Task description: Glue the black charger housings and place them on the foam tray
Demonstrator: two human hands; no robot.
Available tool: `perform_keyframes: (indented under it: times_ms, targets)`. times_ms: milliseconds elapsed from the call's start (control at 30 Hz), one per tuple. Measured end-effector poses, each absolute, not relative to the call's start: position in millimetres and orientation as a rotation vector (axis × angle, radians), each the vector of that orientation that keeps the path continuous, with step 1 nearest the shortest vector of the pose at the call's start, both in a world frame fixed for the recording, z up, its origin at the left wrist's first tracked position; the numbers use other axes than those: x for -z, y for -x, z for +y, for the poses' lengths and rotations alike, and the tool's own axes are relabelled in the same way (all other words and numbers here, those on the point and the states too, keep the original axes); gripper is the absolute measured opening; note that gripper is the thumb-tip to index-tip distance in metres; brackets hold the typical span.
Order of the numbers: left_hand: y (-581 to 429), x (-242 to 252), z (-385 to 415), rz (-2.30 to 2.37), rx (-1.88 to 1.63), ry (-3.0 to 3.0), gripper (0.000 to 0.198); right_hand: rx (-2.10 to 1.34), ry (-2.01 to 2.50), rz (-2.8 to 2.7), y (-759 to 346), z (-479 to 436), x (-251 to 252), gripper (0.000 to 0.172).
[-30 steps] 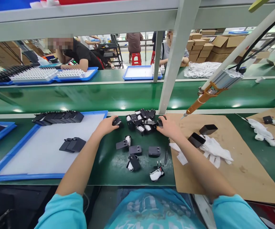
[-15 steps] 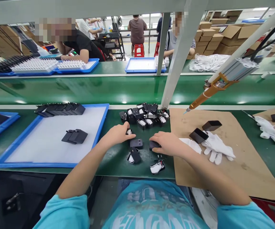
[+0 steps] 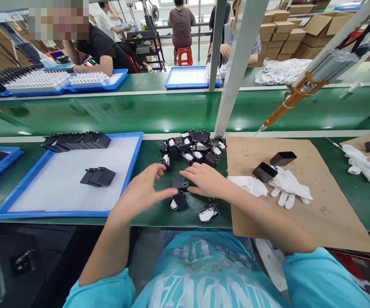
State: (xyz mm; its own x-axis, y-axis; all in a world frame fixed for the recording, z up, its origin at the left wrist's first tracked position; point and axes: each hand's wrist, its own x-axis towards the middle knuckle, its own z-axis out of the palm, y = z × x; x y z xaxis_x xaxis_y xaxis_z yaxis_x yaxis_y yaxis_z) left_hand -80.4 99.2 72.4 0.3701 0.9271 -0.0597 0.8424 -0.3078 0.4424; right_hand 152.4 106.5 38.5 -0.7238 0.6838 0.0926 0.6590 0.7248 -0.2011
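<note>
My left hand [image 3: 141, 188] hovers over the bench with thumb and fingers spread, holding nothing; it is slightly blurred. My right hand [image 3: 205, 179] is open too, its fingers and thumb apart beside a flat black case [image 3: 181, 184] with small holes. Contact with that case cannot be made out. Just below lie a black adapter [image 3: 178, 201] with a white part and an open adapter half [image 3: 208, 213] with white inside and a red wire. Beyond my hands sits a pile of black adapters [image 3: 199, 145], several with white parts showing.
To the left, a blue-rimmed tray [image 3: 66, 179] bears black adapters [image 3: 98, 176]. On the right, brown cardboard [image 3: 326, 222] holds white gloves [image 3: 289, 186] and two black boxes [image 3: 264, 172]. An orange-brown tool [image 3: 284, 107] hangs above. A metal post [image 3: 232, 77] stands behind the pile.
My left hand has drawn back from an adapter, which now sits closer to the pile. My right hand has moved left to the flat case, and a black piece now lies at the pile's front right.
</note>
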Motion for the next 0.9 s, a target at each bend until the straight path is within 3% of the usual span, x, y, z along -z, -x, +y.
perform_keyframes:
  times_ms: [100, 167, 233, 333, 467, 533, 667, 900]
  targets:
    - [80, -53, 69, 1.359, -0.208, -2.198, 0.082, -0.271, 0.989, -2.898, -141, 121, -39, 0.037]
    - [76, -36, 64, 1.378, -0.207, -2.135, 0.079, -0.202, 0.974, -2.907, -143, 129, -40, 0.027]
    - [73, -23, 69, 1.443, -0.283, -2.074, 0.072, -0.099, 1.036, -2.820, -150, 130, -42, 0.030]
    - [73, -13, 78, 1.558, -0.546, -2.129, 0.069, -0.088, 1.114, -2.579, -171, 115, -49, 0.042]
    - [71, -13, 61, 1.518, -0.992, -2.211, 0.056, -0.286, 1.189, -2.239, -210, 74, -55, 0.034]
    - [63, -10, 42, 1.290, -0.927, -2.177, 0.052, -0.323, 1.304, -2.153, -227, 55, -47, 0.030]
    - [31, 9, 18, 0.991, -0.548, -2.103, 0.073, -0.134, 1.520, -2.400, -246, 42, -13, 0.037]
    - [8, 31, 20, 1.145, -0.692, -2.041, 0.036, 0.029, 1.356, -2.732, -254, 57, 10, 0.032]
